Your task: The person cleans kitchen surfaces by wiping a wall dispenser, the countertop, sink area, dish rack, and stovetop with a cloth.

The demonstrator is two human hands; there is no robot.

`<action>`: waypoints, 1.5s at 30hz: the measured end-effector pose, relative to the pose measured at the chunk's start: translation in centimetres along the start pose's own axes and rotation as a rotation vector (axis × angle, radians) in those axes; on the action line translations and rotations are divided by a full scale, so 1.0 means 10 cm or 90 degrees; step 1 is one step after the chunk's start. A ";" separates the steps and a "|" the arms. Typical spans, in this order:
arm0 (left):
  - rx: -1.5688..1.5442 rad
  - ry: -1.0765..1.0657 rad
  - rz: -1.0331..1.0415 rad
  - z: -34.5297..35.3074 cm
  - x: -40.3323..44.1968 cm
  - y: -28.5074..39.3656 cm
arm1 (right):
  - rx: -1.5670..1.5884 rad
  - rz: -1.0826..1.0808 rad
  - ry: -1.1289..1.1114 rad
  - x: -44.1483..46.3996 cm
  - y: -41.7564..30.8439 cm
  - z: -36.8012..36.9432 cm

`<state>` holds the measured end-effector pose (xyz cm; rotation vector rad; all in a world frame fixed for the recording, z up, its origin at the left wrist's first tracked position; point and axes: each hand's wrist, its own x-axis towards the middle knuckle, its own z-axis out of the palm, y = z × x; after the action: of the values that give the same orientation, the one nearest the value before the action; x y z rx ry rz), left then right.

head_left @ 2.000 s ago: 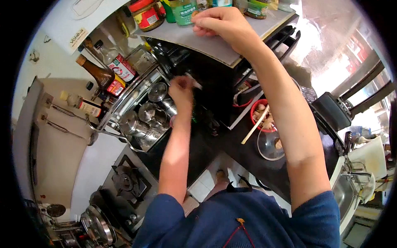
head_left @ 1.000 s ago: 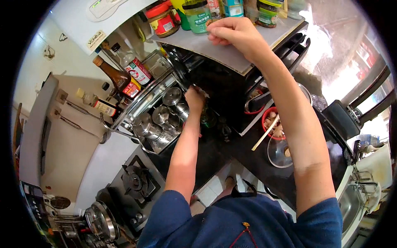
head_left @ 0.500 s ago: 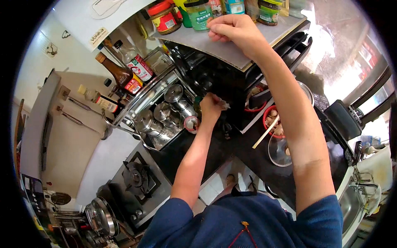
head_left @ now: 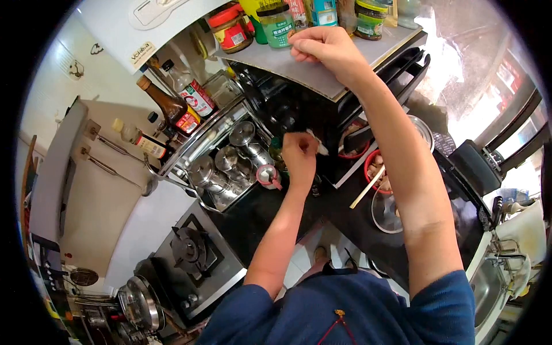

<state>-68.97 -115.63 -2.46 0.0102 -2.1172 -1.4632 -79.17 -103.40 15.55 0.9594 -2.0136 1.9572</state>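
Note:
My left hand [head_left: 300, 154] is closed around a crumpled whitish cloth or tissue [head_left: 318, 142], above the dark counter. Just left of it stand a small jar with a pink rim [head_left: 267, 175] and a dark green bottle [head_left: 276, 150], partly hidden by the hand. A metal rack [head_left: 201, 202] holds several steel canisters [head_left: 242, 133] further left. My right hand [head_left: 329, 50] is raised over the grey shelf [head_left: 270, 59], fingers curled together beside a green-labelled jar [head_left: 277, 26]; whatever is between its fingertips is too small to name.
Sauce bottles [head_left: 167, 103] line the back left, and a gas burner [head_left: 190, 248] is at lower left. To the right are a red basket of garlic [head_left: 376, 171], a pale stick [head_left: 367, 191] and a glass lid [head_left: 385, 213]. A sink [head_left: 487, 282] lies far right.
My left hand has moved right, away from the canisters, with the whitish cloth, and the pink-rimmed jar has come into view. My right hand stays by the green-labelled jar. The view has shifted slightly.

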 end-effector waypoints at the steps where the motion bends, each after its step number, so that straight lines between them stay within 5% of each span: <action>1: 0.031 -0.035 -0.038 0.02 -0.04 -0.11 | 0.004 0.001 -0.002 0.00 0.00 0.01; 8: 0.154 -0.071 0.012 0.04 0.03 -0.33 | 0.016 0.027 0.013 0.05 0.05 -0.01; 10: -0.089 -0.105 -0.140 -0.11 0.05 0.00 | 0.028 0.034 0.010 0.06 0.06 -0.02; 14: -0.635 -0.194 -0.229 -0.29 0.18 0.18 | 0.040 0.025 0.026 0.08 0.08 0.00; 18: -0.782 -0.293 -0.193 -0.31 0.21 0.14 | 0.069 0.029 0.051 0.08 0.05 -0.01; 21: -0.771 -0.115 -0.373 -0.32 0.10 0.46 | 0.160 0.009 0.140 0.01 -0.08 -0.03; 24: -0.833 -0.205 -0.250 -0.34 0.07 0.34 | 0.252 -0.107 0.209 -0.40 -0.28 -0.16; 28: -0.625 -0.081 -0.080 -0.42 0.07 0.57 | 0.087 -0.060 0.301 -1.44 -0.10 -0.49; 32: -0.481 -0.040 0.074 -0.28 0.07 0.79 | -0.003 0.182 0.482 -2.87 0.89 -0.94; 34: -0.282 -0.038 0.089 -0.10 0.04 0.77 | -0.056 0.265 0.554 -3.56 1.24 -1.06; 39: -0.254 -0.003 0.042 0.12 -0.09 0.55 | -0.556 0.497 0.577 -4.84 1.60 -1.14; 45: -0.023 -0.055 0.029 0.06 -0.26 0.19 | -0.505 0.545 0.535 -5.25 1.79 -1.09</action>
<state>-66.50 -113.55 -2.07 -0.1157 -2.1437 -1.4998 -51.50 -77.45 -26.43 -0.8656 -2.3681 1.1456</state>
